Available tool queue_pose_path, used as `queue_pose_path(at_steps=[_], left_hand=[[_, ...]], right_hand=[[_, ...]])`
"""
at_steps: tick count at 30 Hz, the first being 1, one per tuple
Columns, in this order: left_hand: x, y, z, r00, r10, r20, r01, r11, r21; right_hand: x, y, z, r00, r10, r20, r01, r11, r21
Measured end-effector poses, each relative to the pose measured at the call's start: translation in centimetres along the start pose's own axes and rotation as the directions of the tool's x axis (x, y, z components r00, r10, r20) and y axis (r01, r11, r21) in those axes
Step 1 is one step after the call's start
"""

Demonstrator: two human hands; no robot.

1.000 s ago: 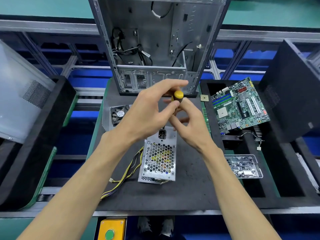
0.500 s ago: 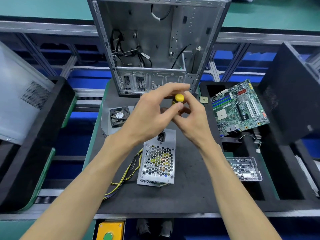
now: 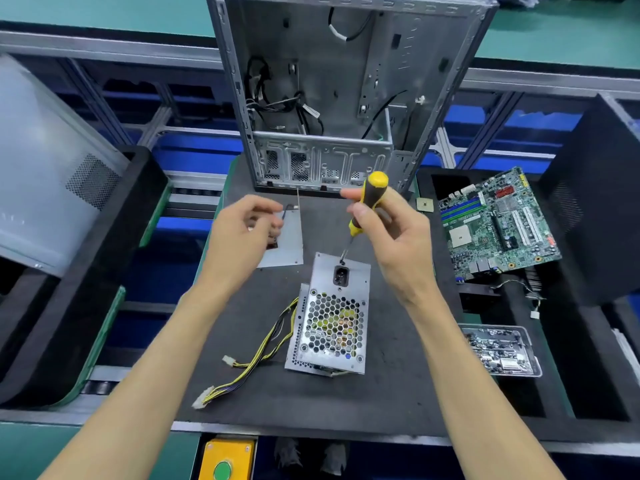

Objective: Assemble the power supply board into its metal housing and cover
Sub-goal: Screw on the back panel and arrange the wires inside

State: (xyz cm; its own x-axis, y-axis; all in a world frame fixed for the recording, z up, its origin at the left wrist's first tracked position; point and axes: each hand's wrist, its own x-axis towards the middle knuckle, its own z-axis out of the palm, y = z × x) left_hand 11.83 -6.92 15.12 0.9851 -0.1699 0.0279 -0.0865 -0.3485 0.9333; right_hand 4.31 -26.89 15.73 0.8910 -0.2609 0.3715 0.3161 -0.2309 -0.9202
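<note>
The left hand (image 3: 242,230) has let go and drawn aside, grip loosely curled, holding nothing clearly visible, while the right hand (image 3: 391,233), clamped on the yellow-handled screwdriver (image 3: 370,199), sets its tip on the power supply housing (image 3: 329,317) lying mid-bench, ready to drive a screw.

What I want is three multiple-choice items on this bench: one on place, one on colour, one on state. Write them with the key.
1. Where does the motherboard lie?
A. right of the power supply
B. left of it
C. on top of it

2. What colours is the screwdriver handle?
A. red and white
B. yellow and black
C. all blue

3. How is the screwdriver?
A. lying flat
B. hanging from a hook
C. gripped by the right hand, tip down on the power supply

Key: 1 A, the green board sits off to the right; 2 B, yellow cap and black grip; 3 C, fingers wrap the handle and the tip meets the housing's top edge.
</note>
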Motion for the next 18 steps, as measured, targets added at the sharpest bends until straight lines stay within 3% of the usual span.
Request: queue_pose_path(at_steps=[3,6,10,18], left_hand=[[0.5,-4.2,-1.4,0.989,-0.151,-0.001,0.150,0.977,0.151],[0.1,-7.4,-1.9,0.976,-0.218,-0.023,0.216,0.937,0.273],[-0.4,-10.6,-1.0,0.974,-0.227,0.011,0.203,0.888,0.412],[0.1,-14.2,1.6,0.982,-0.187,-0.011,0.171,0.867,0.468]], right_hand=[[1.0,-0.6,1.2,1.000,0.007,-0.023,-0.006,0.999,0.039],[1.5,-0.5,2.8,0.993,0.116,0.002,-0.116,0.990,0.075],[1.9,0.3,4.4,0.966,0.257,-0.013,-0.254,0.961,0.110],[2.4,0.9,4.5,0.943,0.325,-0.067,-0.313,0.939,0.145]])
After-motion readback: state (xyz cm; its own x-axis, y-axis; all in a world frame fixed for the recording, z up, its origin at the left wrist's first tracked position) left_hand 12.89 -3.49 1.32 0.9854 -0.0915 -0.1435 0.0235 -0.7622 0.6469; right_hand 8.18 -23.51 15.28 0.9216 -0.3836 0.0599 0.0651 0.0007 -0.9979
